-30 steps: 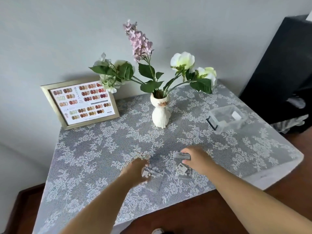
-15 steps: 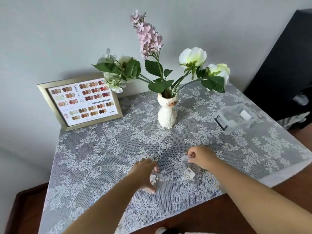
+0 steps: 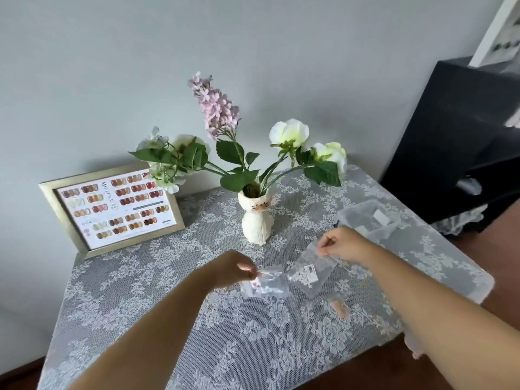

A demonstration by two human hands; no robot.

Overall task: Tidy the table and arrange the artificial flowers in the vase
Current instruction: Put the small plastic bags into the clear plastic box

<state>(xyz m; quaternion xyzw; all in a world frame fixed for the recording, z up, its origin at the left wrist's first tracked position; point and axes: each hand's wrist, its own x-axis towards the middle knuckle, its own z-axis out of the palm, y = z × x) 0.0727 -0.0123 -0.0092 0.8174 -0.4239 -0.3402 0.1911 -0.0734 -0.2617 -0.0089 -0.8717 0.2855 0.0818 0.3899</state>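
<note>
A white cat-shaped vase (image 3: 256,220) stands upright near the back of the lace-covered table (image 3: 135,299). It holds artificial flowers (image 3: 288,133): a pink lilac spray (image 3: 215,108) and white blooms with green leaves. My left hand (image 3: 232,268) pinches a small clear plastic bag (image 3: 266,282) at its left corner, just above the cloth. To its right, my right hand (image 3: 340,244) pinches a second clear bag (image 3: 308,273) with a white label, lifted off the table.
A gold-framed nail colour chart (image 3: 112,206) leans against the wall at the back left. A clear plastic box (image 3: 365,220) sits at the right, behind my right hand. A small pinkish item (image 3: 339,306) lies on the cloth. Black furniture (image 3: 455,142) stands right of the table.
Both hands have pinched the clear bags and raised them off the cloth. My right hand has moved up and right; the view has shifted.
</note>
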